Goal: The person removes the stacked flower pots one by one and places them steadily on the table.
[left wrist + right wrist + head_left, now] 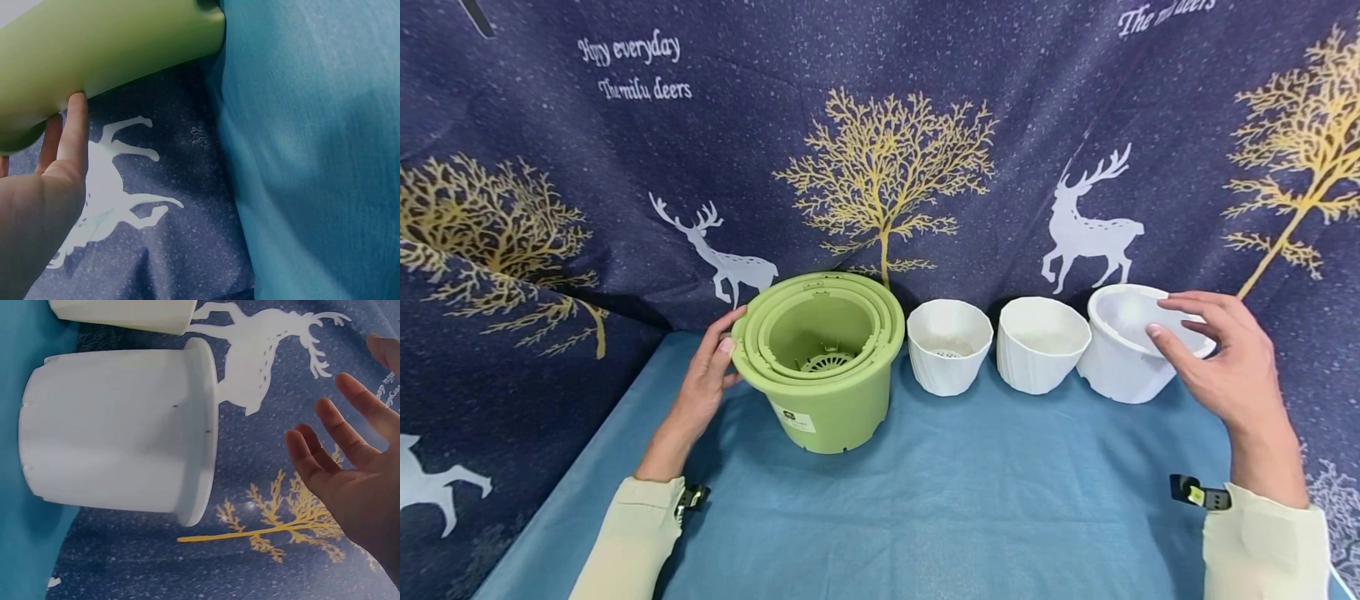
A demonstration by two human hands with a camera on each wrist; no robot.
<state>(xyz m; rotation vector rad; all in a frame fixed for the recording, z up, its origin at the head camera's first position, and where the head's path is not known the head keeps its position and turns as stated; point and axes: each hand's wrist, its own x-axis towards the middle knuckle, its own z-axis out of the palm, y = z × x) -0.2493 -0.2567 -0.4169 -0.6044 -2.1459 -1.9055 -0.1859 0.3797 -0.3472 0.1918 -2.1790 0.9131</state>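
Note:
On the left stands a stack of nested green flower pots point(842, 417), rims one inside another, with a slotted base showing inside the smallest. My left hand point(706, 367) touches the outer pot at its left rim; in the left wrist view its straight fingers point(76, 122) rest against the green wall. At the far right is a round white flower pot point(1123, 375) with a thick rim. My right hand point(1232, 358) hovers over its right side with fingers spread and nothing in them. In the right wrist view the fingers point(356, 400) are apart from that pot's rim.
Between the green stack and the round white pot stand two smaller white faceted pots point(949, 371) in a row; the left one has a perforated insert inside. A blue cloth point(940, 500) covers the table. Behind hangs a dark blue curtain point(880, 50) printed with deer and trees.

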